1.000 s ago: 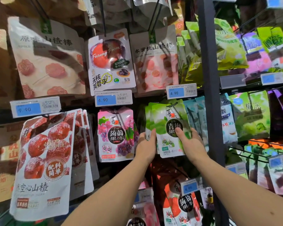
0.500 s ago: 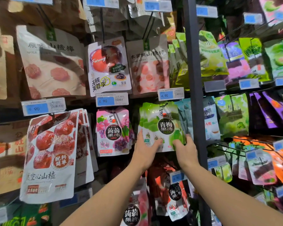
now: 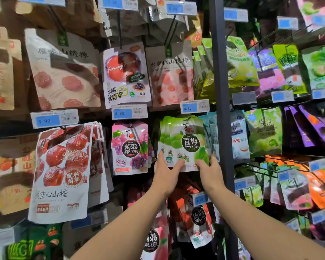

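The left hand [image 3: 166,172] and right hand [image 3: 210,172] each pinch a bottom corner of the front green plum jelly pouch [image 3: 184,139], thumbs on its face and fingers wrapping its edges. The pouch hangs just above the grip, at the front of a stack of at least 3; the hook is hidden. A downward tug could tear the hang hole, and too deep a pinch could drag the pouches behind off too. Left of the grip, the purple konjac jelly pouch [image 3: 129,147] could be knocked swinging. Above, a steep lift could clip the 4.90 price tag [image 3: 194,106].
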